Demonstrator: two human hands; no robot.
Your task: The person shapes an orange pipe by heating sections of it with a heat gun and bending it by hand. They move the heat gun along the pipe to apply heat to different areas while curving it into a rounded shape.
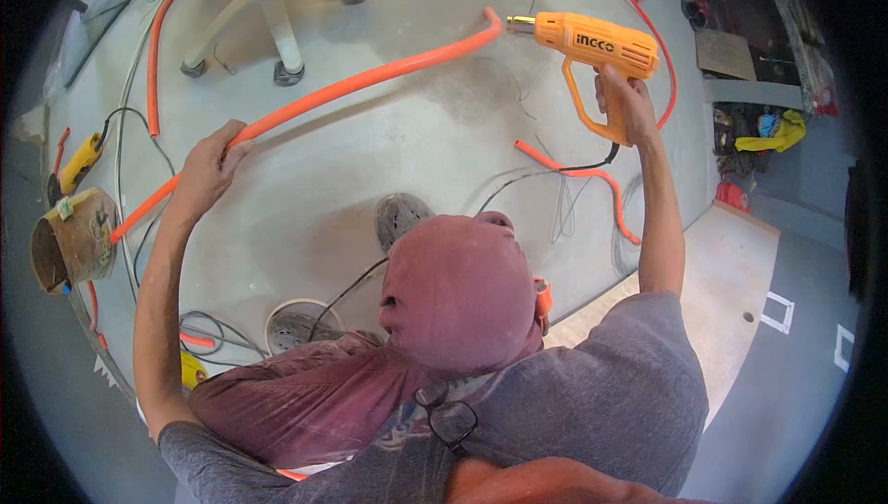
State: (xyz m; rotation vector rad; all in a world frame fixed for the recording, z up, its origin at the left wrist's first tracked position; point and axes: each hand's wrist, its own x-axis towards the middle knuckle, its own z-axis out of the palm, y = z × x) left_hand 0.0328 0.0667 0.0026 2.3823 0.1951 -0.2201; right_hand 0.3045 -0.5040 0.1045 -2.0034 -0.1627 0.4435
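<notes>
My left hand (211,171) is closed around a long orange plastic pipe (361,86). The pipe slants from the lower left up to the right, and its far end (493,21) is bent. In my right hand (627,104) is a yellow-orange heat gun (597,44) marked "INGCO", gripped by its handle. The gun's metal nozzle (521,25) points left at the bent end of the pipe, with a small gap between them. A black cord (555,171) runs from the base of the handle down to the left.
A wheeled chair base (273,18) stands at the upper left. Short orange pipe pieces (592,172) and loose wires lie on the grey floor. At far left are a yellow power tool (81,164) and a worn box (79,236). Shelves at right hold a yellow cloth (782,134).
</notes>
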